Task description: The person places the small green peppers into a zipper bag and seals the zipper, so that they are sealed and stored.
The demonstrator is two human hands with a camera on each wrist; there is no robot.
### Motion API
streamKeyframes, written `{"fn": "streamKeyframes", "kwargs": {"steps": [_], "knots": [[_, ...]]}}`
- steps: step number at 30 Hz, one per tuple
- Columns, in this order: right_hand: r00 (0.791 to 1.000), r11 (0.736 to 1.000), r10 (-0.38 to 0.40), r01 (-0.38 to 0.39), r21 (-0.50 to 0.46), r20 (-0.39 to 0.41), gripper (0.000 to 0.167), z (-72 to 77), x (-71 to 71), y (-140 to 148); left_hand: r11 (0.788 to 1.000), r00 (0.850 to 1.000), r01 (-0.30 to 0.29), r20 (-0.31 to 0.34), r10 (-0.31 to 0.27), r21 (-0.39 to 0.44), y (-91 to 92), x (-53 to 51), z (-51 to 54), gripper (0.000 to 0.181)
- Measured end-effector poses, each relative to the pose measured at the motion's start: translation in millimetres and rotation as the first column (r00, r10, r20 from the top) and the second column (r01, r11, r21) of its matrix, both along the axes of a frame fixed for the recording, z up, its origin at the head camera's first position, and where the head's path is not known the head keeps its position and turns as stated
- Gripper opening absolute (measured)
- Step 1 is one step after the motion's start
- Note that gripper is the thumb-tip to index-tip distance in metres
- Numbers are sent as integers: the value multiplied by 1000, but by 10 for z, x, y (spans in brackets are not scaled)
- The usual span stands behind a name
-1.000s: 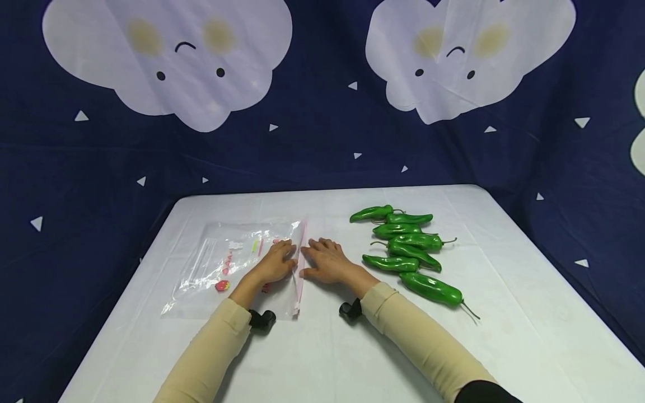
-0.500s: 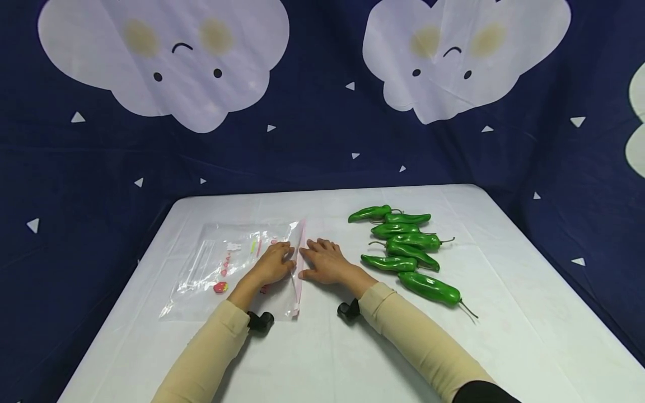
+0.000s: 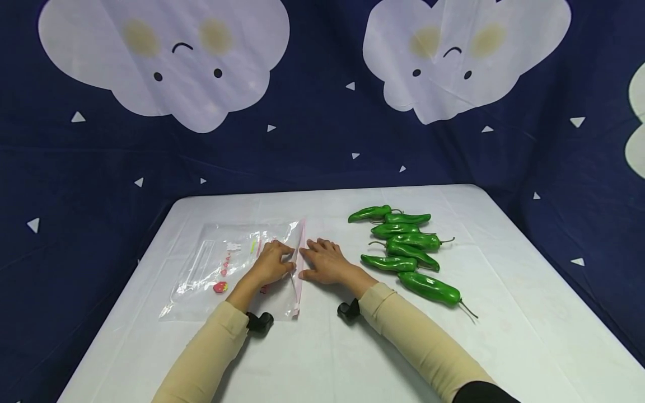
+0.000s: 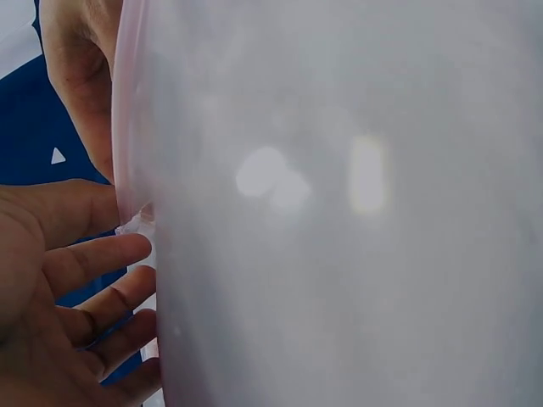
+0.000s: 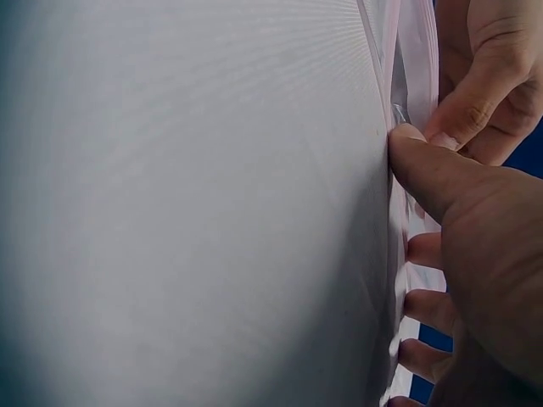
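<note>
A clear plastic zip bag (image 3: 196, 268) with a pink zip strip (image 3: 300, 232) and small printed pictures lies flat on the left of the table. My left hand (image 3: 274, 263) is over its zip end; in the right wrist view the left thumb and index finger (image 5: 475, 106) pinch the film at the edge. My right hand (image 3: 326, 263) rests with spread fingers just right of the strip, and its thumb (image 5: 416, 157) touches the pink edge. Glare hides part of the bag in the left wrist view, where the left palm (image 4: 34, 297) shows.
Several green chili peppers (image 3: 428, 288) lie in a loose column on the right of the white-covered table (image 3: 322, 364). Behind stands a dark blue cloth (image 3: 312, 168) with clouds and triangles. A black wrist camera (image 3: 260, 323) is on the left wrist, another (image 3: 349, 311) on the right.
The left hand shifts slightly left and its index finger and thumb reach forward at the zip edge. Right hand, bag and peppers stay in place; the head view turns slightly.
</note>
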State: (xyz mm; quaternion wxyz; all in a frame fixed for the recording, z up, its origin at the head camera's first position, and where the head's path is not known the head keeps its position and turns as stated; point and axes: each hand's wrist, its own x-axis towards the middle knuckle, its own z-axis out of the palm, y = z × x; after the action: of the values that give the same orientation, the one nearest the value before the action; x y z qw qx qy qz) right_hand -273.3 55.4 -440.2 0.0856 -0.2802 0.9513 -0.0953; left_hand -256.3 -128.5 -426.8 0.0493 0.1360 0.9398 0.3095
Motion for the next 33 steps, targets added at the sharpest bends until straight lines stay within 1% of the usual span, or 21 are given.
{"fn": "streamKeyframes", "kwargs": {"steps": [7, 11, 14, 17, 21, 24, 33], "knots": [[1000, 1000, 5, -5, -8, -10, 69, -2, 0, 2, 999, 999, -12, -36, 11, -30, -8, -26, -38, 42], [1000, 1000, 10, -10, -15, -13, 68, -1, 1, 5, 999, 999, -17, -29, 16, -30, -4, -35, -40, 42], [1000, 1000, 11, -12, -16, -14, 69, -5, 0, 8, 1000, 1000, -4, -11, 4, -13, -3, -45, -50, 42], [1000, 1000, 11, -11, -16, -13, 69, -15, -4, 8, 1000, 1000, 0, 22, 0, 9, -3, -49, -53, 44], [1000, 1000, 8, -8, -12, -12, 69, -23, -6, 8, 997, 996, -6, 86, -1, 76, -6, -52, -58, 47], [1000, 1000, 7, -7, -10, -15, 69, -26, -8, 8, 991, 993, -10, 115, -5, 131, -4, -54, -71, 47], [1000, 1000, 12, -12, -27, -18, 68, -33, -8, 11, 981, 989, -16, 149, -13, 193, 14, -42, -68, 47]]}}
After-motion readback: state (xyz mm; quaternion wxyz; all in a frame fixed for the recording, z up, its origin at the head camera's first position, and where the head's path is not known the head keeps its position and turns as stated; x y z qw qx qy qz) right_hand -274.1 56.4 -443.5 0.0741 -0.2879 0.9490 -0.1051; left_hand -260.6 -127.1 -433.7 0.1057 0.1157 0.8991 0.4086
